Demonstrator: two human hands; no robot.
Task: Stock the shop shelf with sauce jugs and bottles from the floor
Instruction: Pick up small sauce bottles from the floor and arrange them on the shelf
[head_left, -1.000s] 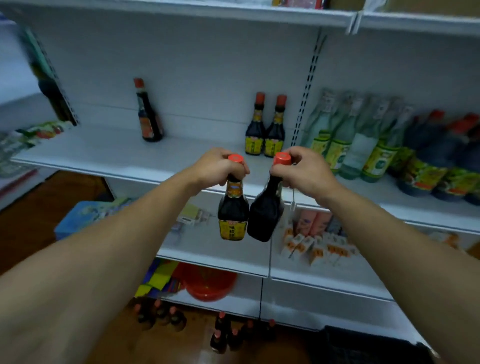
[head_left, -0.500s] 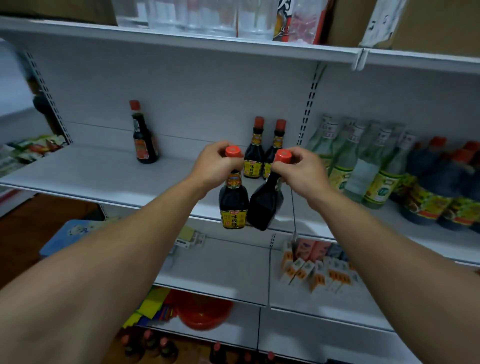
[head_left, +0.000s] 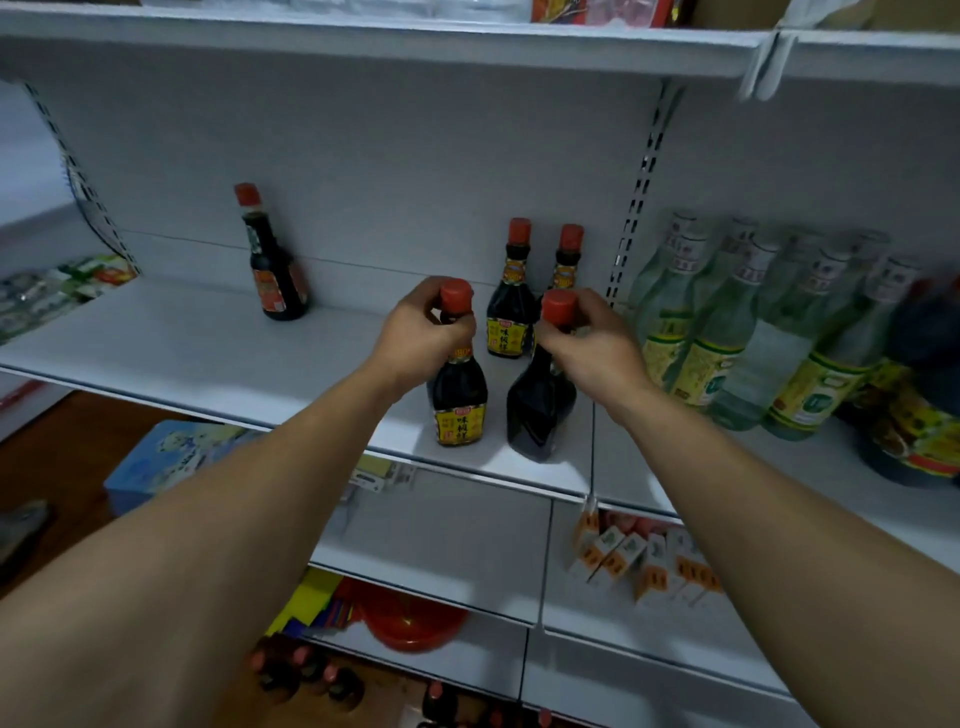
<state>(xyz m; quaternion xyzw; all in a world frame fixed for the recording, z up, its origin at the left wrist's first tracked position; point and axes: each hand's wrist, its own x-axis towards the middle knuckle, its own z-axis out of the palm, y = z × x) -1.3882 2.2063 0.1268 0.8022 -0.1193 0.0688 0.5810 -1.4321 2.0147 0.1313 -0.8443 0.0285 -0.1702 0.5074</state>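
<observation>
My left hand (head_left: 415, 332) grips the neck of a dark sauce bottle (head_left: 459, 400) with a red cap and a yellow label. My right hand (head_left: 587, 343) grips the neck of a second dark bottle (head_left: 540, 410), its label turned away. Both bottles are over the front part of the white middle shelf (head_left: 208, 353), at or just above its surface. Two matching bottles (head_left: 511, 312) stand behind them near the back panel. A single dark bottle (head_left: 272, 270) with an orange label stands further left. More red-capped bottles (head_left: 311, 670) stand on the floor below.
Clear green-labelled bottles (head_left: 727, 332) and large dark jugs (head_left: 914, 415) fill the shelf's right bay. The lower shelf holds small cartons (head_left: 644, 561). A red basin (head_left: 415, 618) sits on the bottom shelf and a blue box (head_left: 166, 457) lies at lower left.
Both hands have carried their bottles up and forward, from in front of the shelf edge to over the shelf surface. The view has moved closer to the shelf.
</observation>
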